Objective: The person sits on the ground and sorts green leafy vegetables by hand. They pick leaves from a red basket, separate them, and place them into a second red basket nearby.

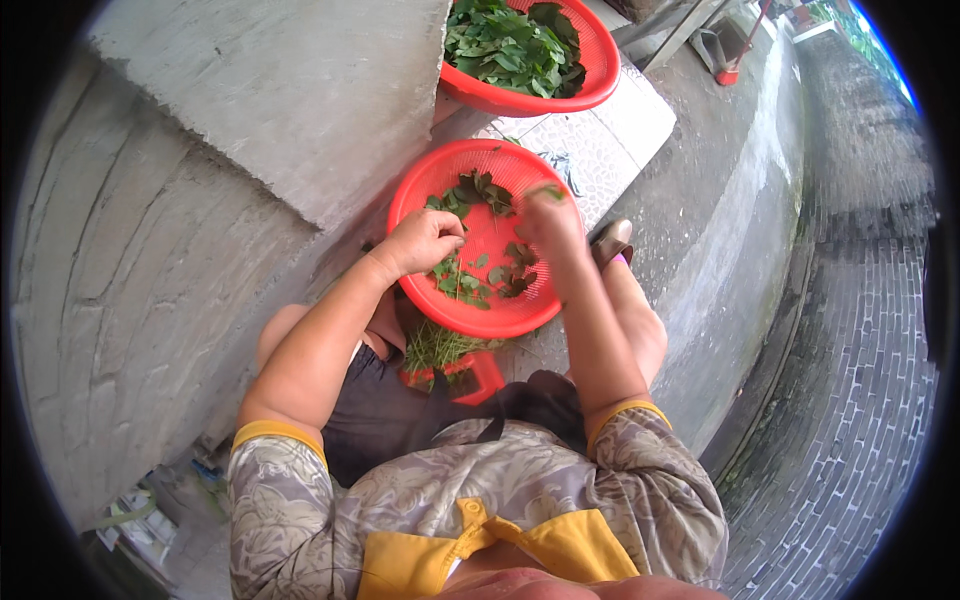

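Observation:
A round red plastic colander basket [480, 328] is in front of me, with loose green leaves [461, 285] and darker leaves [487, 191] scattered inside. Over its left side is my left hand [426, 241], fingers curled and thumb and fingertips close together. Whether something thin is pinched there cannot be made out. My right hand [551, 221] is blurred by motion above the basket's right side. A small green leaf [553, 192] shows at its curled fingers. Below the basket, cut green stems [442, 346] lie in a heap by a red plastic object [487, 379].
A second red basket [600, 82] heaped with green leaves [517, 49] rests beyond, on a white tiled slab [637, 124]. A rough concrete block [300, 97] borders the left. To the right are concrete ground [675, 247], a dustpan [709, 52] and a brick-patterned surface [855, 360].

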The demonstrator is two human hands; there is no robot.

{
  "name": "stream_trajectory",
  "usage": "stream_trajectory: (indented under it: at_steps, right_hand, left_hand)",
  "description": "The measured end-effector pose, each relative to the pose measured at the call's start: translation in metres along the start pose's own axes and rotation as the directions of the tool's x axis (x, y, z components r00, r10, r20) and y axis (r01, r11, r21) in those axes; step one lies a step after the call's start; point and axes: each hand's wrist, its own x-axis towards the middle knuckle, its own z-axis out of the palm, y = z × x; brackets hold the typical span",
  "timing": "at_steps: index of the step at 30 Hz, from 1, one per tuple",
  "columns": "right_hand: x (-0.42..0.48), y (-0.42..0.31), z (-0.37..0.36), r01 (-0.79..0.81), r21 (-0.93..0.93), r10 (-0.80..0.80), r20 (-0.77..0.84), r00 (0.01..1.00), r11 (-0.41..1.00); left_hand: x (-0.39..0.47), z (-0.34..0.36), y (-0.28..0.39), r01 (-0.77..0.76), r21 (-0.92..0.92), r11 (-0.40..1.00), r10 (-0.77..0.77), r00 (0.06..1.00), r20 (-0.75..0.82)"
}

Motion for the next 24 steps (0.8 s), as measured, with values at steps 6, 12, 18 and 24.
stream_trajectory:
  at_steps: [6, 12, 18, 24]
  right_hand:
    - [0.051, -0.143, -0.009, 0.814, 0.033, -0.802, -0.147, 0.578, 0.580]
    - [0.120, -0.151, 0.011, 0.749, -0.610, -0.931, 0.049, 0.362, 0.259]
    - [0.088, -0.002, -0.030, 0.683, -0.371, -0.716, 0.066, 0.694, 0.628]
    - [0.121, 0.121, -0.050, 0.367, -0.819, -0.248, 0.282, 0.927, 0.440]
  left_hand:
    - [0.007, 0.000, -0.006, 0.173, -0.127, 0.977, -0.159, 0.980, 0.118]
    - [0.003, -0.005, -0.002, 0.096, 0.012, 0.995, -0.096, 0.975, 0.202]
    - [-0.006, -0.006, 0.001, 0.003, 0.169, 0.986, -0.051, 0.959, 0.280]
    - [-0.013, -0.003, -0.013, -0.103, 0.349, 0.932, -0.026, 0.937, 0.347]
